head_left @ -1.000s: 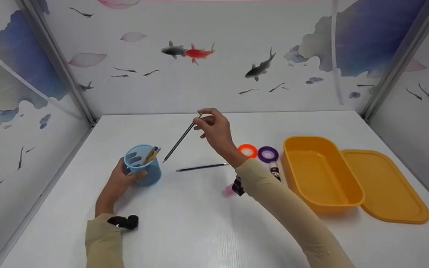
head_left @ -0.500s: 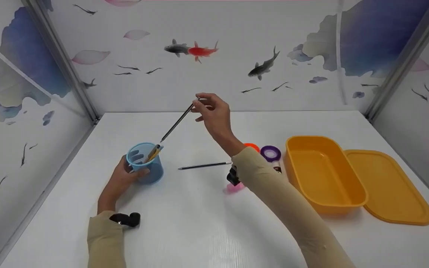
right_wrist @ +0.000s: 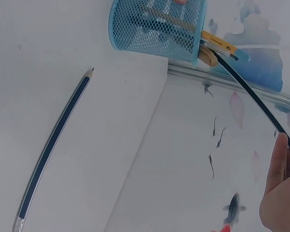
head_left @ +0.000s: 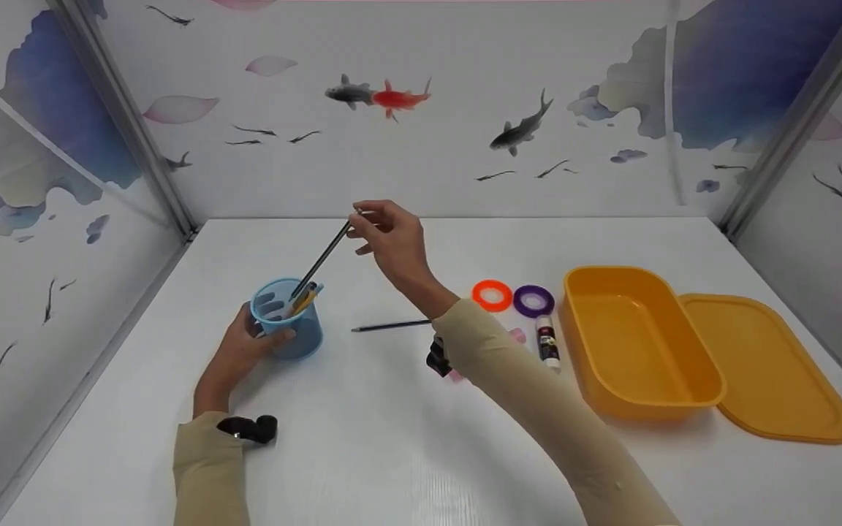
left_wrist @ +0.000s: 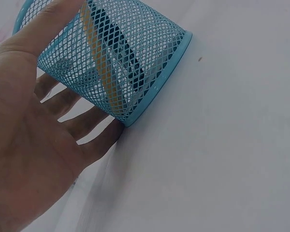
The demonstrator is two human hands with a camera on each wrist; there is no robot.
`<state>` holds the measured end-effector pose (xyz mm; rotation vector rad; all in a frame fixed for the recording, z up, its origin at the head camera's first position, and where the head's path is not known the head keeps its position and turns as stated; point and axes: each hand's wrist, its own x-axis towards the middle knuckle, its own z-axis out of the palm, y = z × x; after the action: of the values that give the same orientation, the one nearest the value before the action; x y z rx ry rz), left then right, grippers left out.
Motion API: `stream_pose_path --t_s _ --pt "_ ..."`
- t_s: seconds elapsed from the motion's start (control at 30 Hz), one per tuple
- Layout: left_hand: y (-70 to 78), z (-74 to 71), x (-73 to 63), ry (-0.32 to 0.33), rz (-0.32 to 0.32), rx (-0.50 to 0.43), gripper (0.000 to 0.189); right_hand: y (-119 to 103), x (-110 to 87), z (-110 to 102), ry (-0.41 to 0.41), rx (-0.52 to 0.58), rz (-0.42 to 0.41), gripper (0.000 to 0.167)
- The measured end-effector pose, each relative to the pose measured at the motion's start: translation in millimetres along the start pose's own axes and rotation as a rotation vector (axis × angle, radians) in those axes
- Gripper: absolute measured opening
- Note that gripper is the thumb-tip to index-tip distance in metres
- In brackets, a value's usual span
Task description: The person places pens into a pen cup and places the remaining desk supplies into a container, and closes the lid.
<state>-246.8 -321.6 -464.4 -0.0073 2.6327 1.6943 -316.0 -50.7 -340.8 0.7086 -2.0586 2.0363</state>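
My left hand [head_left: 242, 354] grips a light blue mesh pen cup [head_left: 305, 340] from the side, thumb across its front; in the left wrist view the other fingers pass behind the mesh. Inside the cup stand several pens, among them a yellow one [right_wrist: 217, 42] leaning out over the rim. The thumb and fingers of my right hand [head_left: 397, 248] pinch a dark pencil [head_left: 324, 256] by its upper end. It slants down to the left, its lower end within the cup's mouth. A second dark pencil [right_wrist: 53, 145] lies on the table to the cup's right.
Right of the right forearm lie an orange ring [head_left: 477, 296], a purple ring [head_left: 519, 301] and a glue stick [head_left: 547, 343]. Something pink [head_left: 517, 335] is partly hidden by the sleeve. A yellow box [head_left: 640, 410] sits farther right, beside its lid [head_left: 779, 365]. Printed panels enclose the table.
My right hand first rose, then came left and down, bringing the pencil from beside the cup into its mouth. My left hand keeps its grip on the cup.
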Motion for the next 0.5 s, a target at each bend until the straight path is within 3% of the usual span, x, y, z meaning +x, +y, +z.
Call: stream_pose_path --t_s 0.5 --pt "0.8 0.8 3.8 0.004 -0.025 0.011 0.099 19.2 -13.1 23.6 -0.087 -0.039 0.094 0.024"
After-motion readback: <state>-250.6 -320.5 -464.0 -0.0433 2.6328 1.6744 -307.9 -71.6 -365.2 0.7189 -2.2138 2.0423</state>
